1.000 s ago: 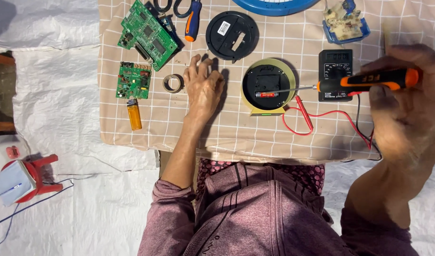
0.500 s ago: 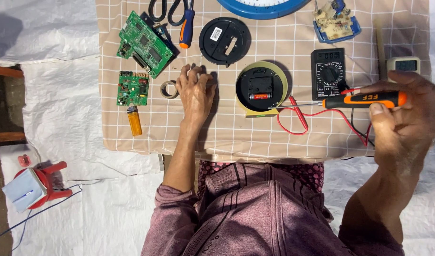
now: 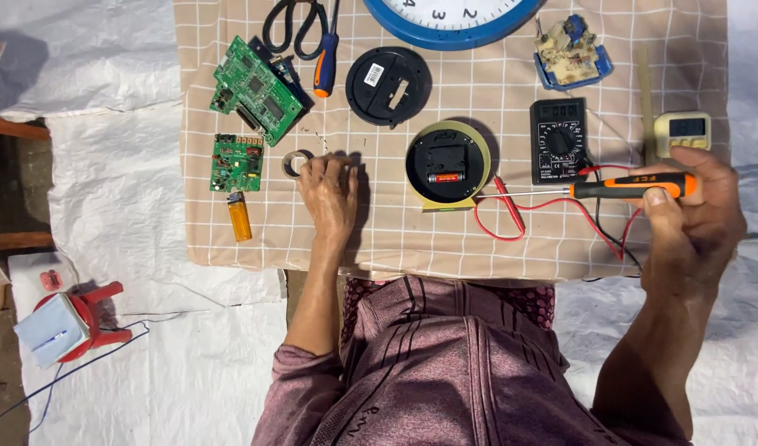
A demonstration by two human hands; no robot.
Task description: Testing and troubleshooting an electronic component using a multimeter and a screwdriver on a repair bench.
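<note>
One orange-handled screwdriver [image 3: 610, 189] is lying across the right hand [image 3: 693, 216], its fingers [image 3: 655, 198] curling shut around the handle. Its long axis is running sideways, the shaft tip reaching out from those fingers toward the round clock movement [image 3: 446, 165], just short of it. Farther off, the left hand [image 3: 329, 196] is resting flat on the checked cloth [image 3: 494, 239], fingers together, fingertips beside a small tape ring [image 3: 295, 163].

screwdriver [image 3: 594, 189]: metal shaft, glossy plastic handle; tablecloth [image 3: 511, 248]: matt checked cloth

left hand [image 3: 329, 196]: flat, palm down | right hand [image 3: 694, 206]: closed, gripping
</note>
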